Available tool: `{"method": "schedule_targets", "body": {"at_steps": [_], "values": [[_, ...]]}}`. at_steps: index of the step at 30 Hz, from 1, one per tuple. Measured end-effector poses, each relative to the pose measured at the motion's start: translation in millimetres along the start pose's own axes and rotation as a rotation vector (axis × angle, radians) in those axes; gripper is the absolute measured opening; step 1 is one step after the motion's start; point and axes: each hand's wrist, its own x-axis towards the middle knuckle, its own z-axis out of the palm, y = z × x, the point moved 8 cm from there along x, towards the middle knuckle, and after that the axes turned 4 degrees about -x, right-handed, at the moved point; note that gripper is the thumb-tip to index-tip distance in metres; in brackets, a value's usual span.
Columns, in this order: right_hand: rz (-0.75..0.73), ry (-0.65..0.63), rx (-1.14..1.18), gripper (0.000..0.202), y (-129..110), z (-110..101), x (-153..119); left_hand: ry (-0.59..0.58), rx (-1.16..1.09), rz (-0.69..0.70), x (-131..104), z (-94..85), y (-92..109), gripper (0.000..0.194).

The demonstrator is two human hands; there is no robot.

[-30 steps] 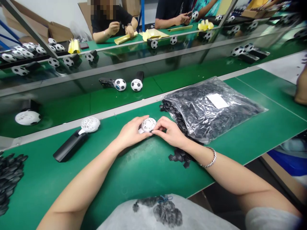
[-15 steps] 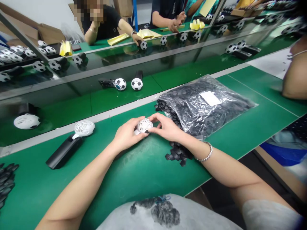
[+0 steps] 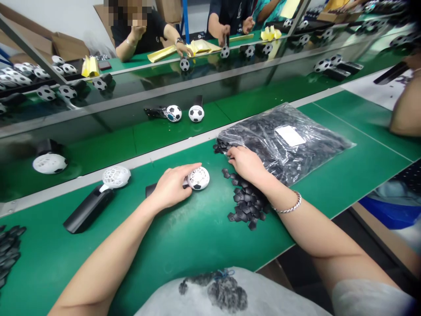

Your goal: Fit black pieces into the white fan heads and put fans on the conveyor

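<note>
A white ball shell (image 3: 198, 178) with open lattice cells and a black patch is held by my left hand (image 3: 173, 186), whose thumb and fingers grip its left side; part of its black handle shows behind the wrist. My right hand (image 3: 245, 162) is at the open end of a clear plastic bag (image 3: 315, 134) of black pieces, its fingers bent over the pieces; what they hold, if anything, is hidden. Loose black pentagonal pieces (image 3: 248, 204) lie below that hand. Another white lattice ball (image 3: 116, 177) on a black handle (image 3: 88, 210) rests on the green table at the left.
Beyond the table's metal edge, a green belt (image 3: 154, 138) carries patterned balls (image 3: 196, 113) with handles and a white ball (image 3: 50, 163). People work across it, and a person's arm (image 3: 406, 107) is at the right. More black pieces (image 3: 9, 252) lie far left.
My right hand has left the ball and moved up and right to the bag's opening. My left hand still grips the ball. The items on the near belt have shifted right.
</note>
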Motion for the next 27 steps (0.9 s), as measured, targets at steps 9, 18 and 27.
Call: {"method": "schedule_targets", "body": {"at_steps": [9,18,27], "values": [[-0.22,-0.077,0.725,0.01,-49.0,-20.5,-27.7,0.024,0.016,0.011,1.8,-0.2,-0.8,0.067],[-0.26,-0.217,0.917,0.007,-64.3,-8.4,-35.5,0.032,0.074,0.133,-0.7,-3.0,3.2,0.064],[-0.297,-0.068,0.954,0.006,-79.0,-9.8,-34.7,0.061,0.039,0.068,0.1,0.2,0.1,0.068]]}}
